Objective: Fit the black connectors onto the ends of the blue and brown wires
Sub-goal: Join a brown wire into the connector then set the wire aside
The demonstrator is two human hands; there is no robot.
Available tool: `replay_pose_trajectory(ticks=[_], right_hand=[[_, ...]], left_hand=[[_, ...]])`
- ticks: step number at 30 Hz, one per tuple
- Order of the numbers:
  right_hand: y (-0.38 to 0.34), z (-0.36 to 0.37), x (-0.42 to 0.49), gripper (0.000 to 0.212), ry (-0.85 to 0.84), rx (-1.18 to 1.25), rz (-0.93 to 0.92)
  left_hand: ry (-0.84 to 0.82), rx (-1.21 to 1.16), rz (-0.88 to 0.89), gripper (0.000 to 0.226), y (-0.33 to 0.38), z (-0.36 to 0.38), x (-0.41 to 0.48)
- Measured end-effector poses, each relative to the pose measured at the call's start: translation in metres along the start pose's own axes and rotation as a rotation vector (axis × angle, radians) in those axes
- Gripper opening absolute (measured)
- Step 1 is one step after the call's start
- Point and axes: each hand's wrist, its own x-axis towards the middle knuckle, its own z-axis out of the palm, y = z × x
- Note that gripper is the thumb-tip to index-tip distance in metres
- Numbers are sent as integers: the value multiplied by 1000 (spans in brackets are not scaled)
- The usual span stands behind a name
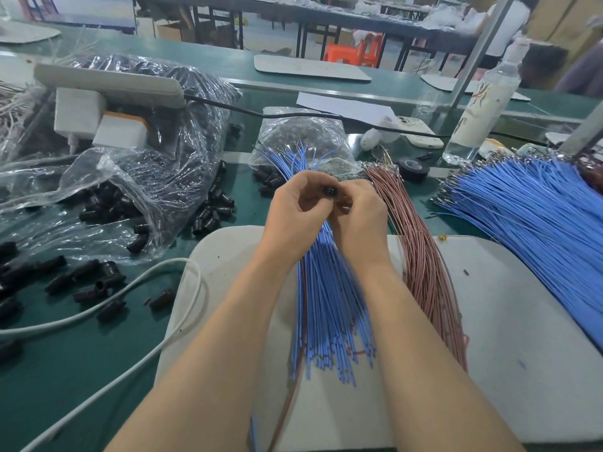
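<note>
One large plastic bag (182, 132) of black parts fills the left of the green desk (81, 370), with loose connectors (98, 282) spilled before it. On the white mat (522, 321) lie the blue wires (329, 305) and, just beside them, the brown wires (421, 256). Above the blue ones the hands meet. The left hand (297, 203) pinches one black connector (329, 191). The right hand (359, 213) curls its fingers against it, but whether they hold a wire end cannot be told. Insertion seems in hand, and next the end must enter the opening straight.
</note>
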Motion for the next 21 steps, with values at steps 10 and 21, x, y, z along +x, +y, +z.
replay_pose_trajectory(ticks=[10, 21], right_hand=[[6, -10, 7, 18, -1, 279, 240], [8, -19, 9, 21, -24, 488, 302]], left_hand=[[146, 41, -32, 25, -7, -8, 6], [176, 93, -36, 25, -13, -10, 8]])
